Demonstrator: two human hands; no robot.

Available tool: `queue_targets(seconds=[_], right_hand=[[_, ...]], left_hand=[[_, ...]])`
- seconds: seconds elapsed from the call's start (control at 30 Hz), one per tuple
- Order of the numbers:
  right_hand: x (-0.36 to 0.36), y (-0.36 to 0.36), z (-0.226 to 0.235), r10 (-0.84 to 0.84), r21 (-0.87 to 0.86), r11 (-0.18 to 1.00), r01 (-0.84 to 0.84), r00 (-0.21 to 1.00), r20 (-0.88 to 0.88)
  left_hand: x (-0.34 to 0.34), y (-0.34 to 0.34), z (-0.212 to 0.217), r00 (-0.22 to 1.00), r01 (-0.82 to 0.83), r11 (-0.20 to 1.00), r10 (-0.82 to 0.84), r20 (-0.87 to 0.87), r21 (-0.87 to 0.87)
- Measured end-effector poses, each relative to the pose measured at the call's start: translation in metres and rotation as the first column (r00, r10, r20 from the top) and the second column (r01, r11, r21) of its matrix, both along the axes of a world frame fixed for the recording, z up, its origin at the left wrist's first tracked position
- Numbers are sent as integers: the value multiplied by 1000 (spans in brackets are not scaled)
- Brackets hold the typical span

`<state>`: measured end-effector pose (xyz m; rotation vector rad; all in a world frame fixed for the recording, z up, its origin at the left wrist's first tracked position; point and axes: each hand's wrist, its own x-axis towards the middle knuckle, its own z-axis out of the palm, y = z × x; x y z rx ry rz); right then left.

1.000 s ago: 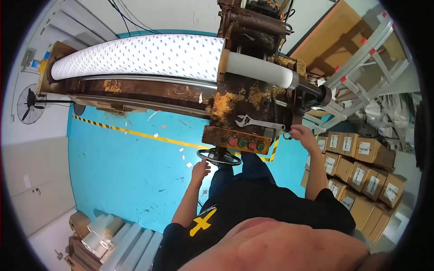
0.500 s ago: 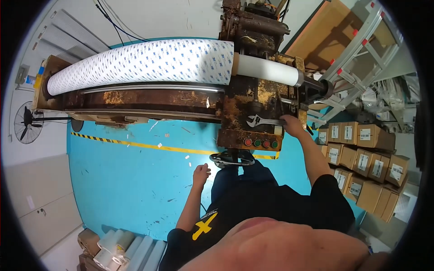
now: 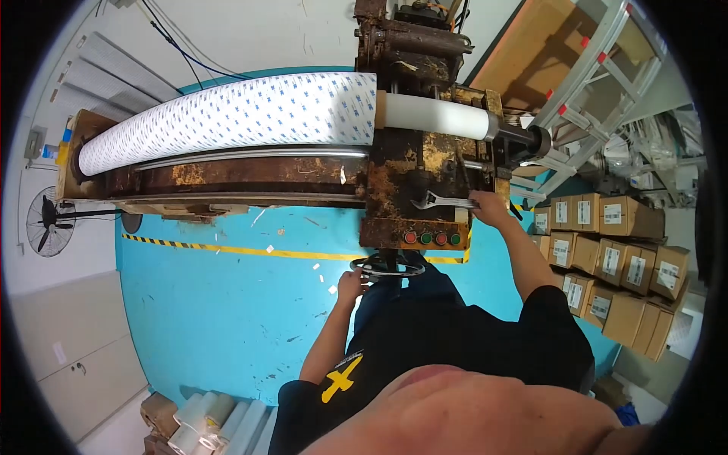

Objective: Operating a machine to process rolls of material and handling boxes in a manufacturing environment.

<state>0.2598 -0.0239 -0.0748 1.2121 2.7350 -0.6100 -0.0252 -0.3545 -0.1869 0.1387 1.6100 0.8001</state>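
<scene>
My right hand [image 3: 491, 206] is closed around the handle of a silver adjustable wrench [image 3: 449, 202]. The wrench lies level over the rusty machine carriage [image 3: 387, 178], its jaw pointing left, just above a row of red and green push buttons [image 3: 433, 238]. Lower down, my left hand [image 3: 351, 285] has its fingers curled at the left rim of a metal handwheel [image 3: 413, 268]; the fingertips are partly hidden. Across the machine lies a long white roll with small blue print [image 3: 243, 114]. A plain white tube [image 3: 436, 117] sticks out of its right end into a dark chuck [image 3: 523, 141].
Stacked cardboard boxes [image 3: 618, 262] and an aluminium ladder [image 3: 580, 114] stand at the right. A black fan [image 3: 51, 220] is at the far left, and wrapped rolls [image 3: 220, 421] lie at lower left. Yellow-black tape [image 3: 227, 247] and scraps mark the blue floor [image 3: 220, 311].
My left hand has moved forward and right onto the handwheel's rim. The wrench, still in my right hand, has turned so its jaw shows narrower. The whole view has shifted slightly.
</scene>
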Motion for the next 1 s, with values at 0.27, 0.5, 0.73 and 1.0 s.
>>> queue_targets(seconds=[0.27, 0.5, 0.73, 1.0], right_hand=[[38, -27, 3, -217, -115, 971, 210, 974, -58], [49, -28, -1, -324, -233, 930, 283, 933, -159], [49, -11, 1, -352, -308, 904, 297, 925, -141], [53, -5, -2, -378, -387, 873, 297, 913, -152]], left_hand=[[8, 6, -7, 777, -466, 873, 481, 406, -142], [18, 4, -15, 727, -591, 791, 607, 322, -158], [25, 10, 3, 762, -574, 792, 610, 218, -210], [22, 1, -10, 779, -533, 834, 549, 304, -140]])
